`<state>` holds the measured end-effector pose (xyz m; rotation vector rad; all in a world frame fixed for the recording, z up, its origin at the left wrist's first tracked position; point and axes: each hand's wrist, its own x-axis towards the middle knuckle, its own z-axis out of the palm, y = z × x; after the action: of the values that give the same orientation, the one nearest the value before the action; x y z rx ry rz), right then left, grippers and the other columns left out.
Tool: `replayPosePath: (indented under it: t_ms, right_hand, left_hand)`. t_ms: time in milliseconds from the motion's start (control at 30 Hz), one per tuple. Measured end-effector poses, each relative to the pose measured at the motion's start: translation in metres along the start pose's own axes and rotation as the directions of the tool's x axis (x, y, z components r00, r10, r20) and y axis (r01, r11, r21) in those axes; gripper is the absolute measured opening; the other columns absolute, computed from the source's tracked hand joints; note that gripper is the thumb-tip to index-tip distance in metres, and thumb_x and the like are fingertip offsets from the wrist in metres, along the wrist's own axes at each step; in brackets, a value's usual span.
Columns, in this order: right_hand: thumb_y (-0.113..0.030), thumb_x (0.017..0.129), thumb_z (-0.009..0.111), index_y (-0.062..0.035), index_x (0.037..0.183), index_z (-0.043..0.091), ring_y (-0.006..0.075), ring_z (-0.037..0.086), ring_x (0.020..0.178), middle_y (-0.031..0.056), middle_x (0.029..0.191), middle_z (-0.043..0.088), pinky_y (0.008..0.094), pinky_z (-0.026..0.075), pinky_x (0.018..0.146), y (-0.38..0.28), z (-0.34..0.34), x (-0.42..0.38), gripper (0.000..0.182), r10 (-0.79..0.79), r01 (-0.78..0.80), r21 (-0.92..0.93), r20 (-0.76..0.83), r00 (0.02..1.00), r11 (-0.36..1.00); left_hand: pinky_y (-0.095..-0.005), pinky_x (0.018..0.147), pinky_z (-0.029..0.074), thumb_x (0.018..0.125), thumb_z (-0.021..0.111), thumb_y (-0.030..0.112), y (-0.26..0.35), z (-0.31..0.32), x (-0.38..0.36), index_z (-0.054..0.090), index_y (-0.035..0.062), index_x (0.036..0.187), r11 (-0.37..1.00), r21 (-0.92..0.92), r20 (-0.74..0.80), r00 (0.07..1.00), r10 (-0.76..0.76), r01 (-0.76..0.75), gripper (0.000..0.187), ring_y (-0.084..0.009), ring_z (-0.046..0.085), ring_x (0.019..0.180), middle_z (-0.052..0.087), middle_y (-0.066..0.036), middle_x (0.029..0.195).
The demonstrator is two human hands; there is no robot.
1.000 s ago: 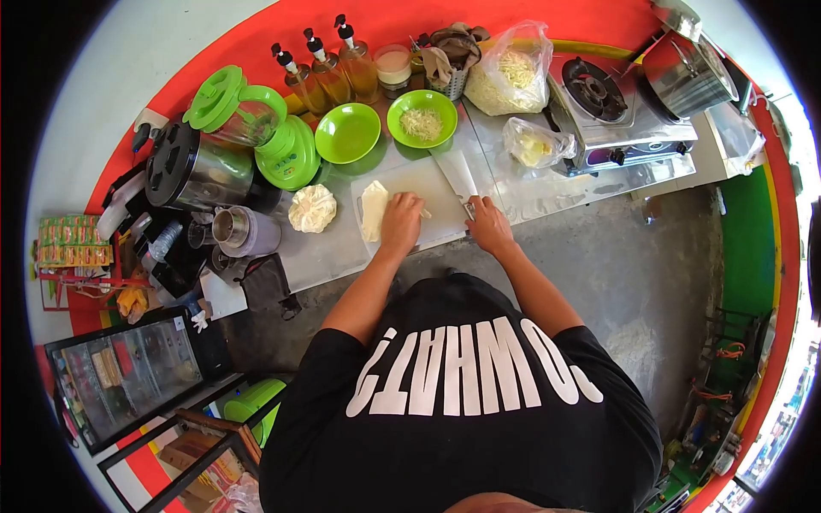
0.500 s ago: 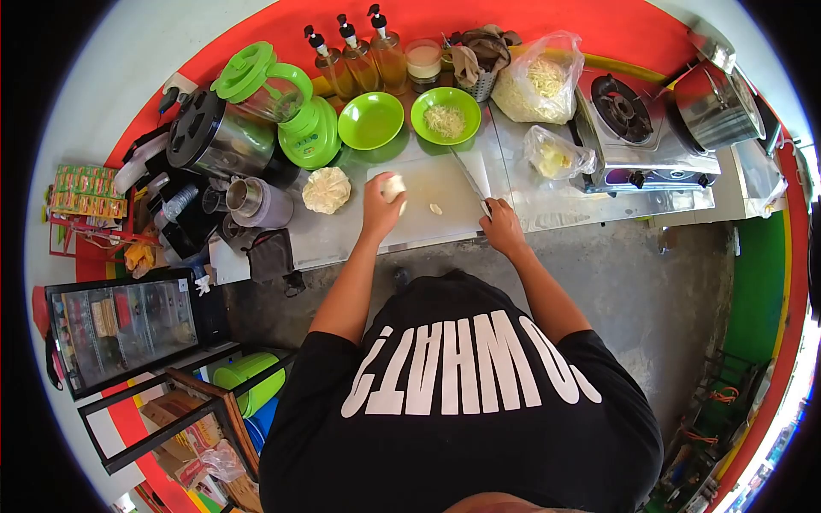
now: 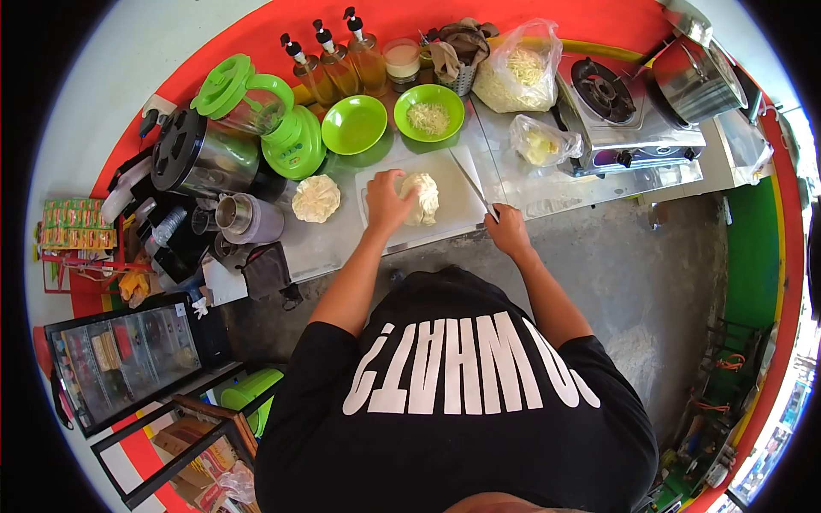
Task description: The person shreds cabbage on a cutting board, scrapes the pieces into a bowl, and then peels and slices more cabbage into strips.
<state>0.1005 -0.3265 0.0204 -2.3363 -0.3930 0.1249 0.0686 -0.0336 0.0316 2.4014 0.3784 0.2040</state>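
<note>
On the white cutting board (image 3: 457,201) lies a cream-white, ruffled clump (image 3: 423,201) whose kind I cannot make out. My left hand (image 3: 389,203) is at its left side, fingers apart and curved, seemingly touching its edge. A kitchen knife (image 3: 472,181) is gripped by its handle in my right hand (image 3: 508,229), the blade slanting up and left over the board's right part. Left of the board sits a second, rounder pale ruffled clump (image 3: 315,198). Behind the board, a green bowl (image 3: 402,126) contains pale shreds, and another green bowl (image 3: 329,137) stands beside it.
A green blender (image 3: 292,145) and a steel flask (image 3: 244,218) stand left. Pump bottles (image 3: 338,68) line the wall. Right are a bag of pale shreds (image 3: 520,81), a smaller plastic bag (image 3: 543,141), and a gas stove (image 3: 629,120) with a pot (image 3: 697,81).
The pale clump was in my left hand; now it lies on the board with that hand loosened at its left. My right hand still holds the knife. The camera view has shifted slightly.
</note>
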Motion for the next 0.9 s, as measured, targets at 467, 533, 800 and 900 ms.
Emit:
replayPosePath:
  t_ms: [467, 533, 800, 900]
  right_hand:
    - [-0.018, 0.093, 0.066, 0.0052, 0.097, 0.067, 0.0459, 0.062, 0.09, 0.0252, 0.092, 0.067, 0.0504, 0.049, 0.081, -0.011, -0.012, -0.008, 0.023, -0.109, 0.108, 0.013, 0.183, 0.977, 0.994]
    - [-0.018, 0.093, 0.066, 0.005, 0.097, 0.066, 0.0463, 0.063, 0.09, 0.0252, 0.091, 0.067, 0.0509, 0.049, 0.08, -0.011, -0.01, -0.009, 0.023, -0.121, 0.12, 0.014, 0.179, 0.976, 0.993]
    - [-0.023, 0.1, 0.059, 0.0004, 0.112, 0.056, 0.0516, 0.063, 0.085, 0.0291, 0.086, 0.067, 0.0591, 0.047, 0.074, -0.037, 0.004, -0.015, 0.026, -0.007, 0.013, -0.022, 0.262, 0.965, 1.0]
    - [-0.024, 0.101, 0.057, -0.0007, 0.117, 0.053, 0.0528, 0.063, 0.083, 0.0303, 0.085, 0.067, 0.0613, 0.046, 0.072, -0.047, 0.011, -0.014, 0.028, -0.049, 0.067, -0.062, 0.255, 0.966, 0.996]
  left_hand:
    - [-0.0456, 0.103, 0.045, 0.08, 0.084, 0.023, -0.026, 0.005, 0.023, 0.044, 0.0075, 0.144, 0.936, -0.324, 0.034, 0.987, 0.16, -0.14, 0.077, -0.039, 0.057, 0.12, 0.058, -0.023, 0.126]
    - [-0.0463, 0.102, 0.046, 0.085, 0.08, 0.036, -0.023, 0.007, 0.023, 0.039, 0.0068, 0.144, 0.86, -0.44, 0.009, 0.959, -0.283, 0.258, 0.077, -0.0428, 0.056, 0.118, 0.053, -0.026, 0.129]
    - [-0.0561, 0.1, 0.044, 0.099, 0.062, 0.036, -0.053, 0.014, -0.009, 0.04, 0.0138, 0.146, 0.976, 0.21, -0.174, 0.985, -0.015, 0.052, 0.056, -0.045, 0.044, 0.126, 0.046, -0.025, 0.138]
    - [-0.0515, 0.101, 0.046, 0.094, 0.071, 0.035, -0.067, 0.003, -0.002, 0.041, 0.0047, 0.145, 0.994, -0.086, -0.081, 0.995, 0.063, -0.07, 0.067, -0.04, 0.052, 0.125, 0.053, -0.025, 0.134]
